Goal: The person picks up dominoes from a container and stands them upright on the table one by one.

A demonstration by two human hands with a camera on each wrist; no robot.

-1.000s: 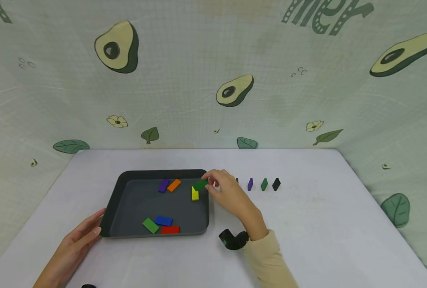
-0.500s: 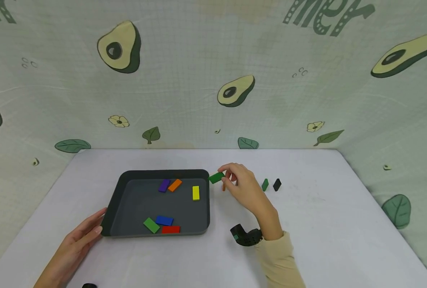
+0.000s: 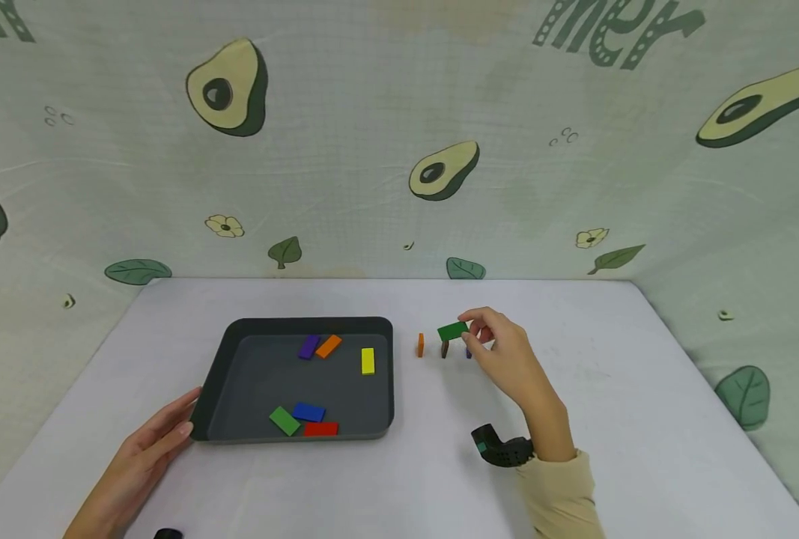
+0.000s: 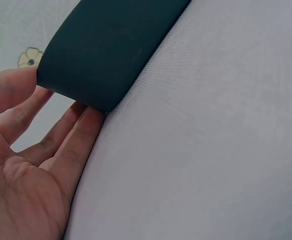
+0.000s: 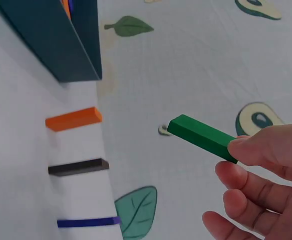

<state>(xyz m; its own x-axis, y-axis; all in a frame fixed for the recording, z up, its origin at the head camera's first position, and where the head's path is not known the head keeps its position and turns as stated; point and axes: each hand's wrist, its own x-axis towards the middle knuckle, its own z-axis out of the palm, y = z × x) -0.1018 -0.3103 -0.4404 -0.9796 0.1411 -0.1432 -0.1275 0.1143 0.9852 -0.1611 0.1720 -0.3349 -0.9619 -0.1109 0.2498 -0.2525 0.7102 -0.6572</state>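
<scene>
My right hand point(image 3: 510, 363) pinches a dark green domino block point(image 3: 452, 331) between thumb and fingers, above the table. In the right wrist view the green block tilts away from the fingertips. Beneath it, a row of upright blocks has an orange block point(image 5: 74, 119), a dark brown block point(image 5: 78, 167) and a purple block point(image 5: 88, 222). In the head view my right hand partly covers the purple one. My left hand point(image 3: 144, 453) grips the near left corner of a dark grey tray point(image 3: 212, 374), thumb at the rim and fingertips at the lower edge in the left wrist view.
Inside the tray lie purple point(image 3: 308, 346), orange point(image 3: 328, 346) and yellow blocks point(image 3: 368, 361) toward the back. Light green point(image 3: 284, 421), blue point(image 3: 308, 412) and red blocks point(image 3: 321, 429) lie near its front wall. A patterned cloth point(image 3: 345, 105) hangs behind the white table point(image 3: 642, 419).
My right hand has carried the green block from over the tray rightward to above the standing row, hiding the green and black blocks at its right end. The left hand has stayed at the tray.
</scene>
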